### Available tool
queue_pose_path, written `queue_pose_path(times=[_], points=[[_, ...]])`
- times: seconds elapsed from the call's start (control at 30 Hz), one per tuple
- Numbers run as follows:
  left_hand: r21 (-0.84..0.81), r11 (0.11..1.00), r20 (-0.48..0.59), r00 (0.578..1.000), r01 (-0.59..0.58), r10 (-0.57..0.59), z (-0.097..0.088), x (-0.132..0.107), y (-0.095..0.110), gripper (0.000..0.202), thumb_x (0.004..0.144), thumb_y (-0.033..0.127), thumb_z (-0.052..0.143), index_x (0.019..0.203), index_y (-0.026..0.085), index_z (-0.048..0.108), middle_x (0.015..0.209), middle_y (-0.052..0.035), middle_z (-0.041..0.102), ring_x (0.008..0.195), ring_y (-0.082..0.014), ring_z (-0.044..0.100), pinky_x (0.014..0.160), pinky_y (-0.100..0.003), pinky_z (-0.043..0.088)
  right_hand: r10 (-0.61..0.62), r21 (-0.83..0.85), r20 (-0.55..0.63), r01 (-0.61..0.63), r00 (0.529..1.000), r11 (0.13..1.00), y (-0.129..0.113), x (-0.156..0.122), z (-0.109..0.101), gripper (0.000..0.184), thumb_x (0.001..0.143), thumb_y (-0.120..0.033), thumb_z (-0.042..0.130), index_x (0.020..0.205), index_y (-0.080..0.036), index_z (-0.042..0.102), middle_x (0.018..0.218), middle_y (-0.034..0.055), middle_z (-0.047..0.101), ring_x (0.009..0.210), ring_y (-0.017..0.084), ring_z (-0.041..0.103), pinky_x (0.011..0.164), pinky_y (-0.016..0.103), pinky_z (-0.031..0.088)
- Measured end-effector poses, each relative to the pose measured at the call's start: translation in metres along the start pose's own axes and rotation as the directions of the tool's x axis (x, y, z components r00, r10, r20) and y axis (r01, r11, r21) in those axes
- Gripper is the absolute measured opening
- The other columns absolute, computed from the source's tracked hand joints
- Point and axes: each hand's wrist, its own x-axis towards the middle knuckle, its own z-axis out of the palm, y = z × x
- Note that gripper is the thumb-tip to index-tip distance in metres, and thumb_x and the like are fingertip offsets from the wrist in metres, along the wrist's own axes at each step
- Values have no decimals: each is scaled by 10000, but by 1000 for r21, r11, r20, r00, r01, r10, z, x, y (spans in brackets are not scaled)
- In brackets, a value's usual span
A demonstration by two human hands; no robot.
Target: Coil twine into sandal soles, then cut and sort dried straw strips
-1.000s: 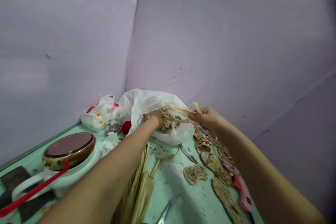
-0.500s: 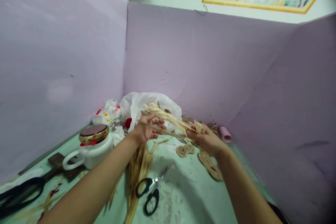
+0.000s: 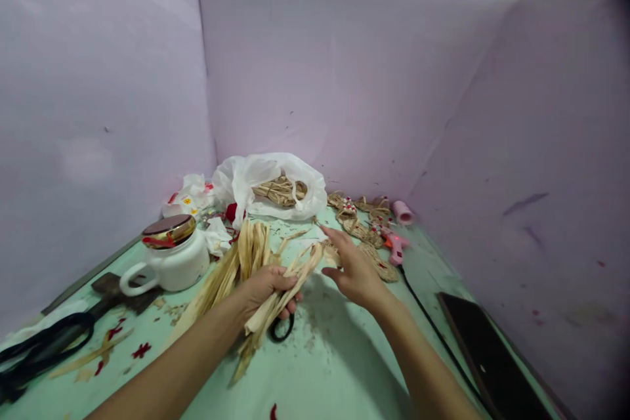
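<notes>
My left hand (image 3: 268, 289) is closed around a folded bunch of pale dried husk strips (image 3: 295, 279), whose ends hang toward the table's near side. Just right of that bunch, my right hand (image 3: 352, 269) has its fingers apart and holds nothing. A larger bundle of husk strips (image 3: 253, 249) lies behind and left of my left hand, partly covered by my forearm. Under the held strips, one black loop of the scissors (image 3: 282, 329) shows; the rest is hidden. Beyond my right hand lie coiled, braided husk pieces (image 3: 378, 264).
A white plastic bag (image 3: 236, 177) holding more strips stands at the back. To the left are a white mug (image 3: 182, 266) under a gold-rimmed lid (image 3: 170, 230) and black-handled shears (image 3: 59, 341). A pink glue gun (image 3: 395, 244), its cord and a dark flat slab (image 3: 487, 354) lie right.
The strips have passed from my right hand to my left, which came nearer and closed on them. My right hand has opened. The camera view has tilted down and turned slightly right.
</notes>
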Motion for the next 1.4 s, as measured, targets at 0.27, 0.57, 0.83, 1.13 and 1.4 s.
queue_pose_path(times=[0.27,0.57,0.83,1.13,1.4], points=[[38,979,-124,972,-198,201,20,-3,-5,347,554,335,740,754,136,537,578,-15,611,417,-120,557,383,-215,440,488,636,335,-575,806,514,-11,-19,32,403,666,-525,609,731,-128,622,457,-30,461,354,52,261,351,211,150],[-71,987,-132,982,-144,133,30,-10,-11,251,557,247,730,697,129,557,600,-17,602,490,-107,562,502,-235,495,602,774,326,-572,729,272,-19,-19,39,250,567,-349,681,627,-156,534,373,-82,372,334,35,239,351,195,92],[7,984,-189,966,-179,177,24,-10,-10,189,623,266,655,597,128,527,473,14,514,378,-63,451,365,-164,379,571,805,341,-546,747,234,-15,-19,32,311,485,-332,742,617,-156,522,393,-104,340,372,45,293,398,205,224],[18,981,-129,973,-193,193,24,-10,-14,218,657,307,607,575,135,502,442,26,467,339,-44,384,319,-148,286,544,748,360,-583,758,317,-17,-20,28,310,500,-352,739,651,-134,579,382,-109,290,393,44,225,399,218,135],[209,956,-119,965,-207,235,29,-13,-17,297,579,393,665,665,150,518,446,62,451,336,-47,346,317,-169,275,549,798,304,-523,778,299,-22,-26,43,329,465,-358,778,580,-143,557,471,-33,506,458,99,447,490,256,337]])
